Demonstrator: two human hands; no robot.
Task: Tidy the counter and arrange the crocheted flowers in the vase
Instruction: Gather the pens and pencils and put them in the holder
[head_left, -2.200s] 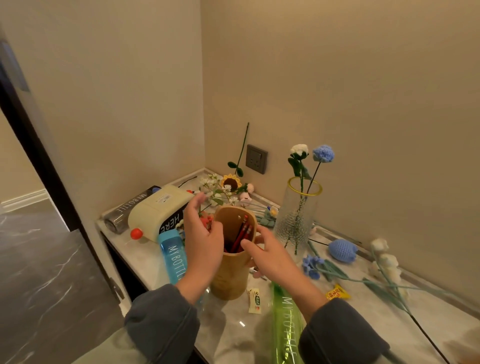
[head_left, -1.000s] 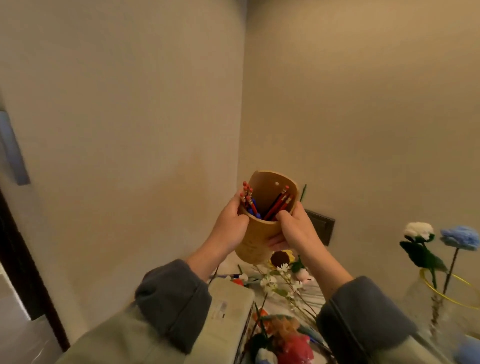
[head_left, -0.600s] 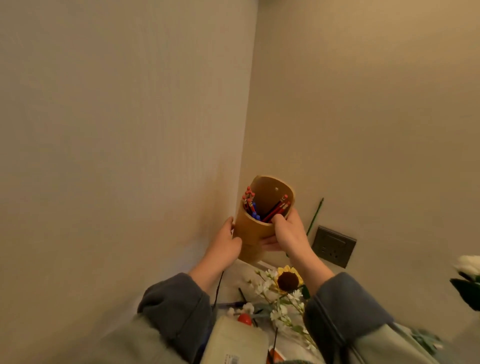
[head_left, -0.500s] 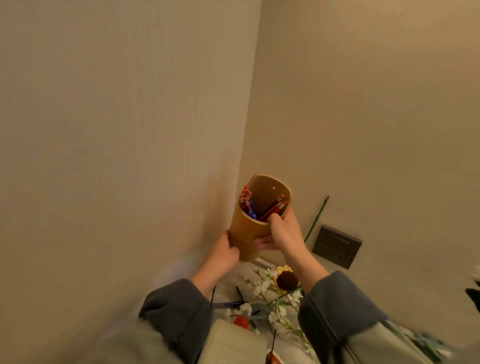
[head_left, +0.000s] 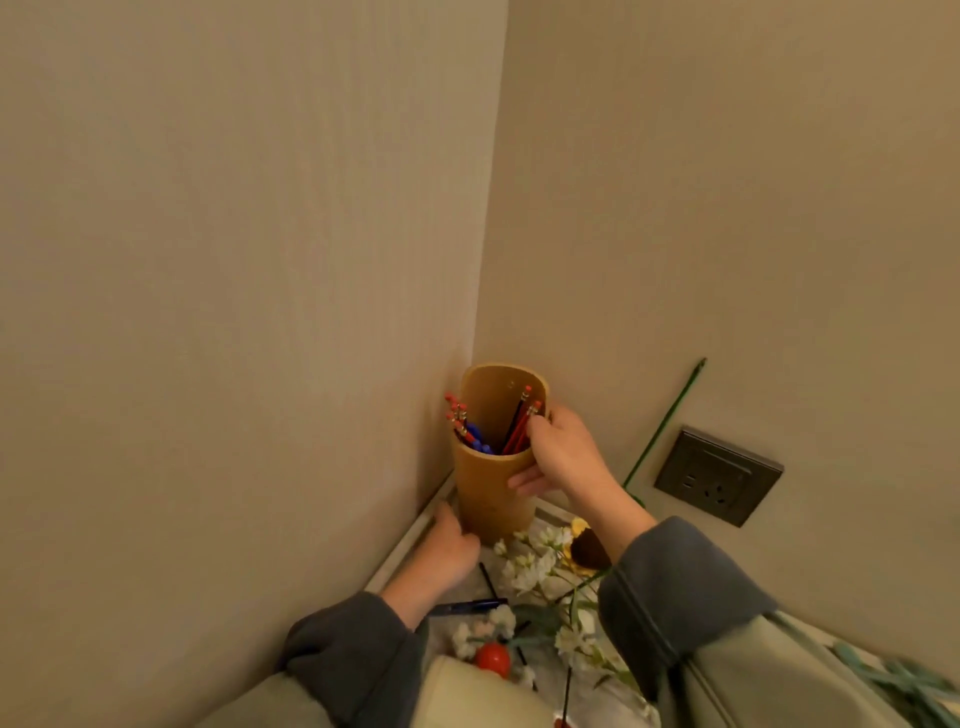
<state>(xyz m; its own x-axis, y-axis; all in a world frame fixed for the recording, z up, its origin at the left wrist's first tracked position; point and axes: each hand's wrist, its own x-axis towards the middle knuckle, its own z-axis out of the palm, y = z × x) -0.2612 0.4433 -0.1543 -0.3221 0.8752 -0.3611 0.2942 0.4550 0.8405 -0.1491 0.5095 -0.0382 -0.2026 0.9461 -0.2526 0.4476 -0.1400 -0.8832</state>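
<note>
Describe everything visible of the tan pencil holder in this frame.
The pencil holder is a tall tan cylinder, bamboo or wood by its look, its rim cut on a slant. It stands upright in the wall corner, holding red-tipped pencils. The right hand grips its side; the left hand touches its base.

The pencil cup (head_left: 493, 483) in front of me is plain tan-yellow, with no pattern. The pencils (head_left: 521, 423) inside it are red and black with red ends, and a blue item sits low among them. My sleeves (head_left: 675, 587) are dark grey at the cuffs and pale grey-green higher up. The walls (head_left: 234, 260) are uniform beige with a faint fine texture. The socket (head_left: 717, 475) is dark grey. The stem (head_left: 670, 415) leaning on the wall is green. The small flowers (head_left: 535, 558) are white with green leaves; the sunflower (head_left: 587, 545) has a brown centre and yellow petals. The ball (head_left: 492, 659) is red. The counter (head_left: 550, 514) is light grey marble.
</note>
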